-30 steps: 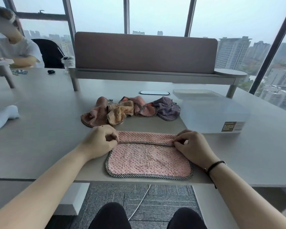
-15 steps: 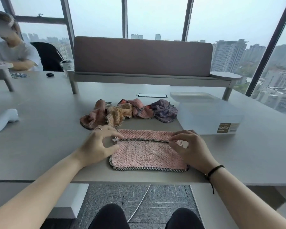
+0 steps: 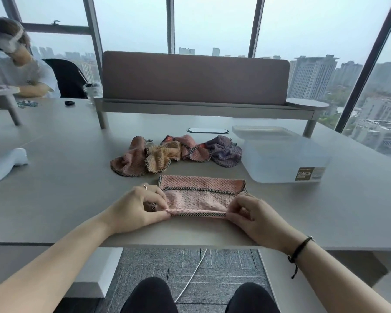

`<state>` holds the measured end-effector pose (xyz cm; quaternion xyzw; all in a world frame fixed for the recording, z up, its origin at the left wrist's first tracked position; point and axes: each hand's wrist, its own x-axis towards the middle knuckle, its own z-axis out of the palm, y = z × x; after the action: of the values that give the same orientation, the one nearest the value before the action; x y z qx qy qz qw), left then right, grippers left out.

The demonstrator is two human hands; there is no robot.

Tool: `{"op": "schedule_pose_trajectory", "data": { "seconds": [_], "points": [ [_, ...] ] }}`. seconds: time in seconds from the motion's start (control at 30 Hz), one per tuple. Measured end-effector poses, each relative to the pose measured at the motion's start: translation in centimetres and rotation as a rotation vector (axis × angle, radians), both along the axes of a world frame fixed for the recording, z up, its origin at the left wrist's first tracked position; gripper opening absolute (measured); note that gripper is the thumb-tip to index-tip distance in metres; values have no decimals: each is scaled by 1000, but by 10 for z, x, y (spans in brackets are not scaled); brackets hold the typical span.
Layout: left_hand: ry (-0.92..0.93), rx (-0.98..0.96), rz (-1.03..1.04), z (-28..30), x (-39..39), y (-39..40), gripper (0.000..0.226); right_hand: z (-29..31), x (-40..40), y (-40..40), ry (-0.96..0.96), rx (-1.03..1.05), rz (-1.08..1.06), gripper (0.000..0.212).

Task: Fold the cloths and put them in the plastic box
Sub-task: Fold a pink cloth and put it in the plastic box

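A pink cloth (image 3: 199, 197) with a checked border lies on the table in front of me, its far edge folded over towards me. My left hand (image 3: 138, 206) pinches the near left corner and my right hand (image 3: 251, 213) pinches the near right corner, and the near edge is lifted off the table. Behind it lies a row of crumpled cloths (image 3: 174, 154): pink, tan, red-pink and purple. The clear plastic box (image 3: 284, 159) stands at the right, its lid (image 3: 262, 132) lying behind it.
The grey table (image 3: 66, 188) runs wide to the left, with a white object (image 3: 5, 163) at its left edge. A padded divider on a raised shelf (image 3: 194, 80) stands at the back. Another person (image 3: 16, 71) sits at the far left.
Both hands let go of the folded far edge and came back to the near corners. They now pinch the near edge and have raised it off the table.
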<state>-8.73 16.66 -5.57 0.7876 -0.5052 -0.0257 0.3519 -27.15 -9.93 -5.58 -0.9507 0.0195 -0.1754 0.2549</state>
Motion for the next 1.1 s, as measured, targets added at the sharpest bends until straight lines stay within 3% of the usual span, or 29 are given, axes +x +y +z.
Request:
{"op": "schedule_pose_trajectory", "data": {
  "seconds": [0.17,0.3,0.47,0.63,0.83,1.0,1.1],
  "points": [
    [27,-107,61,-1,-1,-1,15,1,-3,2,-63,51,-57,11],
    [167,-165,116,1,4,0,14,0,-7,4,-10,-29,-44,32],
    [271,-186,131,1,15,2,31,4,0,-1,-127,129,-180,12],
    [292,-164,204,9,16,-9,10,6,14,-10,-188,169,-305,13],
    [149,-132,364,8,22,-27,12,2,29,-16,-64,79,-423,25],
    [-290,-141,531,1,12,-30,11,-1,28,-16,-148,-153,-388,33],
    [-452,-71,503,5,-6,-34,16,0,31,-15,-12,-243,-275,48]
  ]
}}
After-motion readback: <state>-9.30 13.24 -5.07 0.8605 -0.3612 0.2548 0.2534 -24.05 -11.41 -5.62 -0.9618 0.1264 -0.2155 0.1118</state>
